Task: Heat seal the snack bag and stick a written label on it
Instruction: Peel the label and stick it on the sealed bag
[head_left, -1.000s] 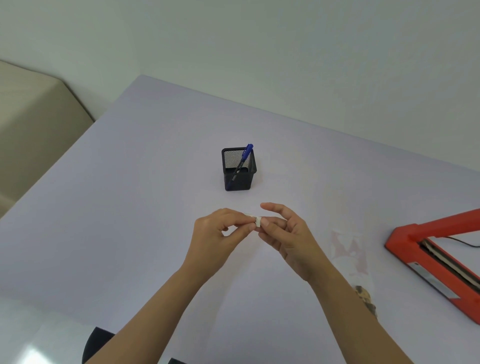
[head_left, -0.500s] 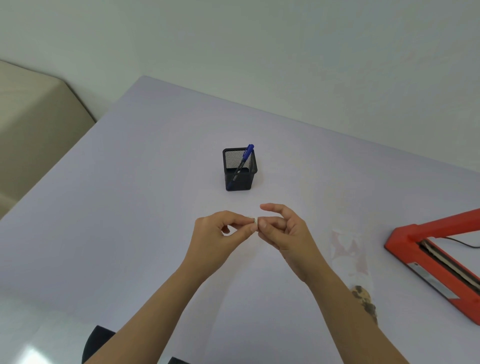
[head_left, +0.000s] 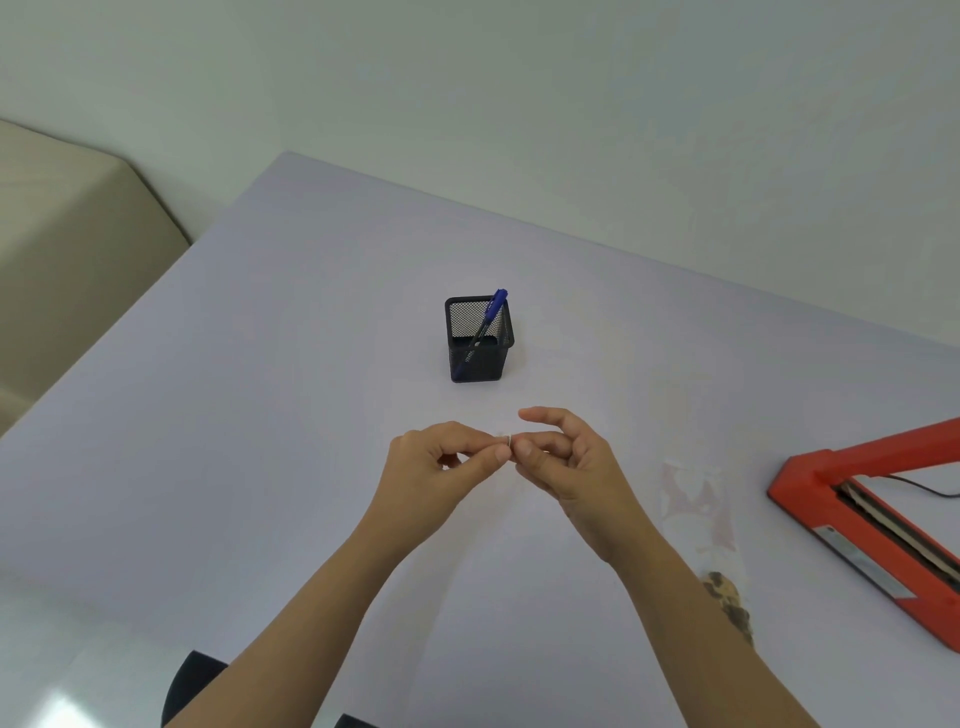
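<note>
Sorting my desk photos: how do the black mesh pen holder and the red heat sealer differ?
The black mesh pen holder is a small upright box near the table's middle; the red heat sealer is long, low and cut off at the right edge. The holder contains a blue pen; the sealer's arm is raised, with nothing under it. Both rest on the pale table.

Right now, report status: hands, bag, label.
Left hand and right hand together pinch a small white label. Snack bag flat on table, untouched. Sealer open. Pen in holder.
</note>
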